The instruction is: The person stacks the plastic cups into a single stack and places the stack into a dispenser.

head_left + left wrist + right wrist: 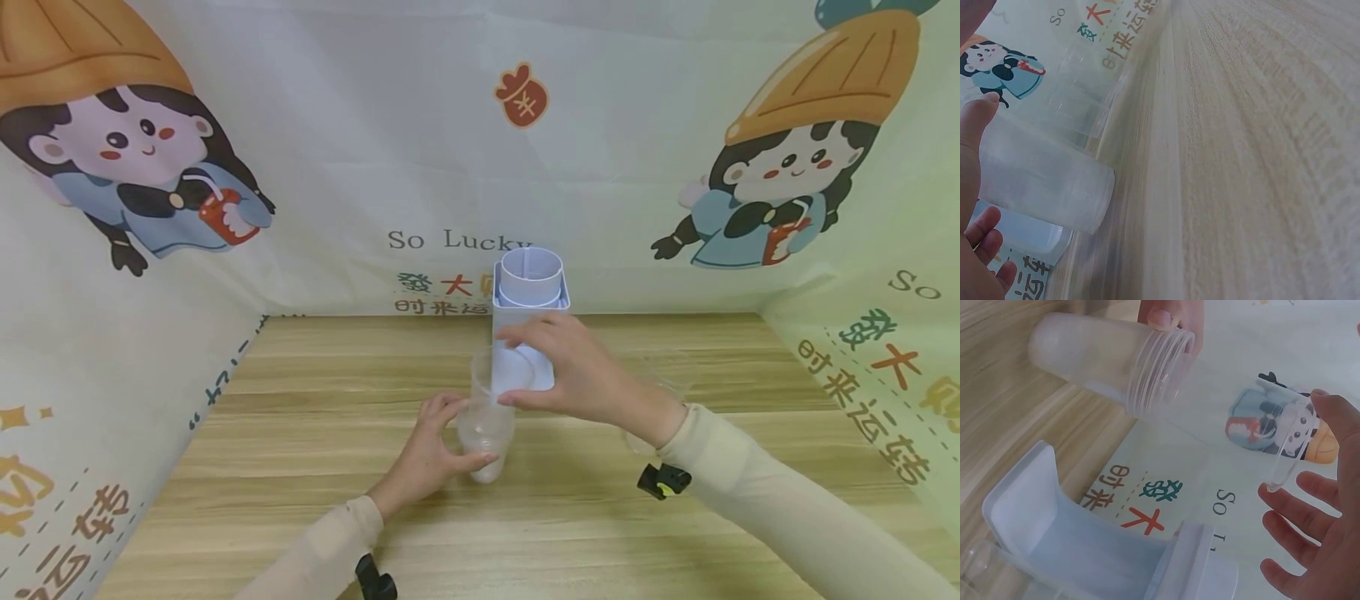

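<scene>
- We've got the left hand [427,446] with fingers wrapped round the cup stack [487,431]!
- Our right hand [581,367] pinches the clear cup [1229,425] by its rim, above the stack.

In my left hand [423,454] I hold a stack of cups [1097,356], frosted translucent plastic, nested so their rims make a band of close rings at the mouth. It is roughly upright, its rounded, narrower base downward; I cannot tell whether that base touches the table [300,425]. From its mouth rises a clear cup [1241,428], thin and see-through, its lower end within the stack's rims. My right hand [581,375] spans its rim between thumb and fingertip.
</scene>
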Action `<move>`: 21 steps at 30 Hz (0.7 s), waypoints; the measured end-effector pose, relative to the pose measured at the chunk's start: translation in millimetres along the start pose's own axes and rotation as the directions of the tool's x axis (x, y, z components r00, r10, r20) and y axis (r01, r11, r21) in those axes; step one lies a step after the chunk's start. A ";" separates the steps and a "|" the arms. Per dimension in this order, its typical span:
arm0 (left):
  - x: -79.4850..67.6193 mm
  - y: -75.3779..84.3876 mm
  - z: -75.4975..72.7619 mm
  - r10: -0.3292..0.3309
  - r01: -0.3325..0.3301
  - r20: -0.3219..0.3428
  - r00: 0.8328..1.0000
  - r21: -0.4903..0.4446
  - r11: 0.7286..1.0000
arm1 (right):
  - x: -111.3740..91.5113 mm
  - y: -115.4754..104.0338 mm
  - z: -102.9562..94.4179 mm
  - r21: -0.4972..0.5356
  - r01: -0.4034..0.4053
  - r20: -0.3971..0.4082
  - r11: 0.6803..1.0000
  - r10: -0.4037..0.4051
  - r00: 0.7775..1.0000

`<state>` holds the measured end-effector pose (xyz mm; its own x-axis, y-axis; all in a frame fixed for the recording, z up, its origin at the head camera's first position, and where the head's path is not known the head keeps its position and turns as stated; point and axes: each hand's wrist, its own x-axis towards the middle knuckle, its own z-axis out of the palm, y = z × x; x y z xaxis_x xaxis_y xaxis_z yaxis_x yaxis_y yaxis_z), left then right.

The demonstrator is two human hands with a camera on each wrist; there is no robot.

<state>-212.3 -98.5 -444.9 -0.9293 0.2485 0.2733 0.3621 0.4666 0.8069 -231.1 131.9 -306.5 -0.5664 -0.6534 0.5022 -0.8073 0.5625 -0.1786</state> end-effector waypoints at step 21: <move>-0.1 -0.9 0.1 0.006 -0.006 0.006 1.000 -0.001 1.000 | -3.9 1.7 17.1 -0.008 0.055 0.044 0.998 -0.054 0.998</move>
<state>-212.5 -98.8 -445.7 -0.9265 0.2568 0.2751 0.3679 0.4644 0.8056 -233.2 126.7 -323.3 -0.5286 -0.7048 0.4731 -0.8356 0.5301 -0.1441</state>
